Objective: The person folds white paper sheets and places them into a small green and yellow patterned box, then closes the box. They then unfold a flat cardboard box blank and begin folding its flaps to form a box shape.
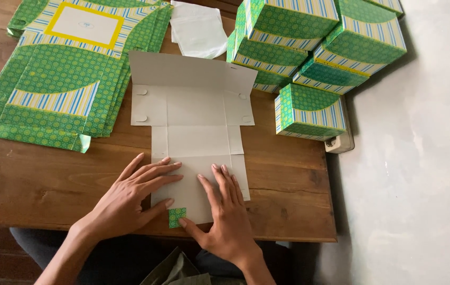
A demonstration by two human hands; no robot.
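Left hand and right hand flat and unclenched, grasping nothing, pressing near panel of unfolded carton blank, white side up at wooden table near edge, to hold a crease; folded green tab between thumbs.

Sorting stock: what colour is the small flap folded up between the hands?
Green with a yellow dotted pattern, on the small flap; head view.

Home workshop, wooden table (stacked boxes)
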